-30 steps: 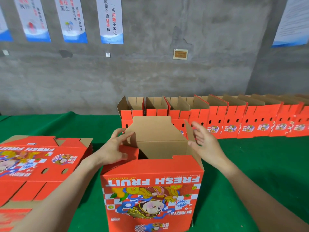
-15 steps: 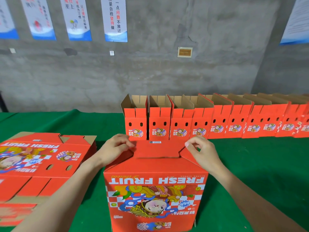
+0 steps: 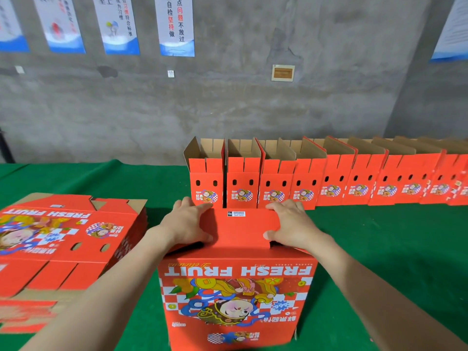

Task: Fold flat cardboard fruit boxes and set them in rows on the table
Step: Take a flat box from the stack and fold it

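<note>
Both grips sit on the box [image 3: 238, 295] standing directly below me on the green bench [image 3: 379, 249], its long axis running left to right. The left grip [image 3: 186, 225] and right grip [image 3: 293, 228] each clamp one end of the red top flap [image 3: 243, 229], fingers over the far edge and thumb at the near edge. The flap lies nearly flat, so I judge this end almost closed.

The row of folded boxes [image 3: 304, 183] stands just beyond. Its free end is ahead and slightly left, nearer my left grip. A stack of flat boxes [image 3: 63, 239] lies to my left.

"FRESH FRUIT" reads upside down on the box front. A small barcode label [image 3: 236, 213] on the flap is too fine to read. One wall poster [image 3: 176, 26] shows 点问题不放过.
</note>
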